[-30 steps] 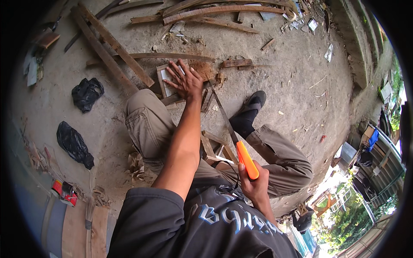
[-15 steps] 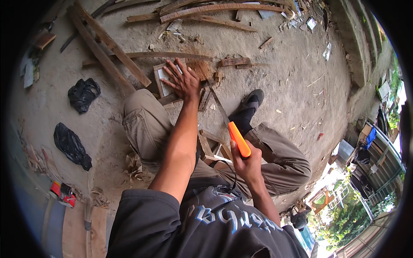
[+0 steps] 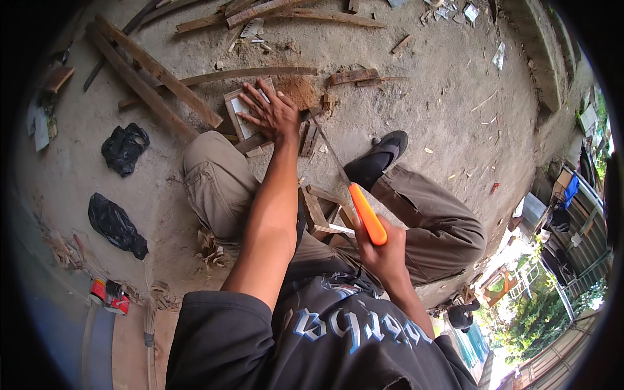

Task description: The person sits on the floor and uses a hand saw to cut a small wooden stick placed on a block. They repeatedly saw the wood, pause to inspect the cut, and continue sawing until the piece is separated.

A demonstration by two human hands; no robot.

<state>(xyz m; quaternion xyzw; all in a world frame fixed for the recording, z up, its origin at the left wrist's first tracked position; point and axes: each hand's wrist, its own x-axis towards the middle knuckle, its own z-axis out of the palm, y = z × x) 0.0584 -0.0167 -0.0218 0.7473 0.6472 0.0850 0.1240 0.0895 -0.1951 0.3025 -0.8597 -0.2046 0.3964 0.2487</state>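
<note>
My right hand (image 3: 385, 252) is wrapped round the orange handle of a handsaw (image 3: 368, 213). Its thin blade slants away and left, and the far end lies at the edge of the wood beside my left hand. My left hand (image 3: 275, 117) presses flat, fingers spread, on a small wooden frame (image 3: 233, 116) with a white panel inside. The palm covers part of that frame and the exact spot where blade and wood meet. Reddish sawdust (image 3: 300, 90) is heaped just beyond my left hand. Another wooden frame (image 3: 314, 211) sits between my legs, partly hidden.
Long wooden strips (image 3: 156, 75) lie at the far left, with more planks (image 3: 292, 14) along the back. Short wood offcuts (image 3: 353, 77) are beyond the saw tip. Two black plastic bags (image 3: 117, 224) rest on the left. My shoe (image 3: 390, 151) is close to the blade's right side.
The handsaw and my right hand have moved slightly back toward me and to the right. My left hand stays pressed on the frame. The whole view has shifted a little.
</note>
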